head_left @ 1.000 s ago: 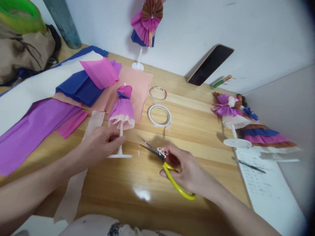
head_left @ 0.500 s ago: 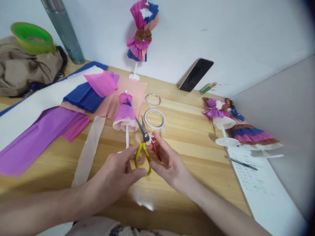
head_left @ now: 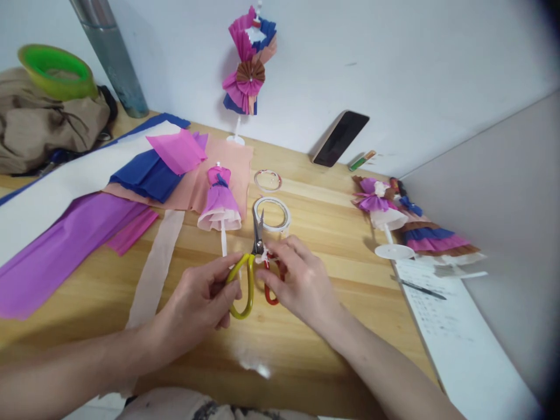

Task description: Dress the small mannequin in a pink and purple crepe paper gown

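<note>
A pair of scissors (head_left: 258,245) is between my hands, with one yellow handle and one red handle. Its dark blades point away from me and are slightly parted. My left hand (head_left: 195,297) grips the yellow handle. Bent around the red handle are the fingers of my right hand (head_left: 306,286), its fingertips close to a small crumpled white scrap (head_left: 263,255) beside the pivot. Just beyond the blades lies a roll of white tape (head_left: 286,217). A small dress form in a pink and purple paper dress (head_left: 220,198) stands left of the blades.
Crepe paper sheets (head_left: 74,245) spread over the left of the table. A bottle (head_left: 116,64) and a bag (head_left: 39,125) stand behind them. Another dressed form (head_left: 245,87), a phone (head_left: 341,138) and a lighter (head_left: 362,160) are along the wall. More dressed forms (head_left: 380,204) and a written sheet (head_left: 446,309) are right.
The scissors have turned a little and the yellow handle has moved left with my left hand. My right fingers have shifted over the red handle toward the white scrap.
</note>
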Demonstrator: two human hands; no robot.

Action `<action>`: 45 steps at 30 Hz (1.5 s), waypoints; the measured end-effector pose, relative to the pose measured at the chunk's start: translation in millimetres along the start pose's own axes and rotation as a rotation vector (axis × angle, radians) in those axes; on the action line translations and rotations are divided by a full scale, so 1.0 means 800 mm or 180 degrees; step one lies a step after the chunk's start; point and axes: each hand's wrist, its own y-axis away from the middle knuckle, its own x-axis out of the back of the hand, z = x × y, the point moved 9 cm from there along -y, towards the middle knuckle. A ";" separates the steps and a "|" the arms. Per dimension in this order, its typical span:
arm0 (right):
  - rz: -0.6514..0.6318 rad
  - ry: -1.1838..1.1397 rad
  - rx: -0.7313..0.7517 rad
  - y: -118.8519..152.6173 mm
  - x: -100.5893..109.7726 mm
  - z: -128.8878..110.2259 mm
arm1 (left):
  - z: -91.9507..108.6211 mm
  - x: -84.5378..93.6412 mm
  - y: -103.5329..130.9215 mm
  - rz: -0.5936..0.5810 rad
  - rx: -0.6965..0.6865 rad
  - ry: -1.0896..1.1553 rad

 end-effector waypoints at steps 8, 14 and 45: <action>0.0511 -0.1421 -0.0219 -0.007 0.033 0.024 | 0.001 0.010 0.000 0.0079 -0.0040 -0.0227; -0.0298 -0.1834 -0.0903 -0.025 0.008 0.062 | 0.003 0.022 -0.001 0.0109 -0.0075 -0.0277; -0.1079 -0.0807 0.0091 0.001 -0.063 0.014 | 0.059 0.100 0.020 0.1221 0.0118 0.0276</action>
